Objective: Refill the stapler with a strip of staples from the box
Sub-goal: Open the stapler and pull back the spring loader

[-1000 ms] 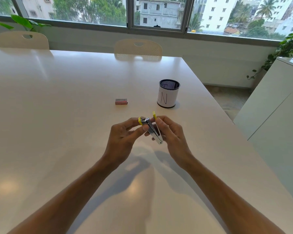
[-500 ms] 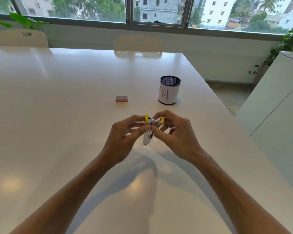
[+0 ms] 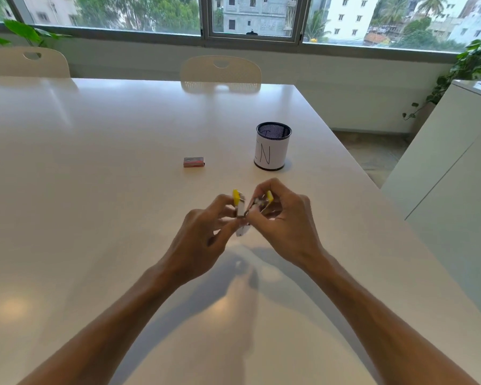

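Note:
A small yellow and silver stapler [image 3: 242, 211] is held above the white table [image 3: 95, 190], spread open in a V with its two yellow ends pointing up. My left hand [image 3: 206, 240] pinches its left arm and my right hand [image 3: 286, 223] pinches its right arm. My fingers hide most of the metal body. A small reddish staple box [image 3: 194, 162] lies shut on the table beyond my hands, apart from them.
A black mesh pen cup [image 3: 271, 147] wrapped in white paper stands right of the box. Two pale chairs [image 3: 221, 72] sit at the table's far edge. A white cabinet [image 3: 456, 190] stands beyond the table's right edge.
The stapler has turned from lying slantwise in my fingers to yellow ends up, and its two arms have spread further apart. Both hands stay on it.

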Demonstrator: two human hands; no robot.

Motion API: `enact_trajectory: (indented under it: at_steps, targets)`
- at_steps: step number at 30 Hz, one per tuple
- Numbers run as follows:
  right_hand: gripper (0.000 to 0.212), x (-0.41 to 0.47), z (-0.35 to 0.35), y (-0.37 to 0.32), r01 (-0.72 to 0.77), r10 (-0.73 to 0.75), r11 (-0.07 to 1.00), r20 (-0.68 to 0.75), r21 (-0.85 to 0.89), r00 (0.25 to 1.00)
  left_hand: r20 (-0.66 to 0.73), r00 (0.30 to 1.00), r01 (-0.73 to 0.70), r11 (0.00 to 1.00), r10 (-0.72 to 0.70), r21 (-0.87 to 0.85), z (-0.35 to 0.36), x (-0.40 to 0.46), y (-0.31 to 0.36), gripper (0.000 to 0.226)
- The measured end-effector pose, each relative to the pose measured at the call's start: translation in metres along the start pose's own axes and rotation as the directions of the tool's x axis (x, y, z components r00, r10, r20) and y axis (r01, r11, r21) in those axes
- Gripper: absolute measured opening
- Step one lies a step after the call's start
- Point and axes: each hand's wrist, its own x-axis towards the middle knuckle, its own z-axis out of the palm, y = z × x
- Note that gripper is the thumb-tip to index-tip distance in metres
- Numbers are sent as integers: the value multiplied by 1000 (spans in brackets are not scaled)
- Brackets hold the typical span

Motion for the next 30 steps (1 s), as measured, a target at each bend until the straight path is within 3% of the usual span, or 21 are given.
enact_trajectory:
  at_steps: [5, 10, 15, 18, 30]
  targets:
    - [13, 6, -4, 4, -97, 105, 983, -41, 153, 994, -134, 989, 57, 996, -66, -68, -4, 3, -2, 15]
    - [14, 9, -11, 7, -175, 196, 934, -37, 310, 980, -170, 949, 182, 901, -266, -393, -10, 10, 1, 18]
    - [18, 13, -20, 8, -212, 253, 864, -31, 457, 967, 36, 877, 395, 673, -480, -625, -38, 14, -5, 22]
    - [15, 15, -25, 8, -226, 278, 817, -19, 531, 960, 170, 833, 497, 576, -527, -649, -46, 14, -11, 20]
    - [14, 14, -19, 10, -350, 361, 689, 118, 635, 925, 430, 809, 569, 721, -402, -397, -44, 11, -3, 36]
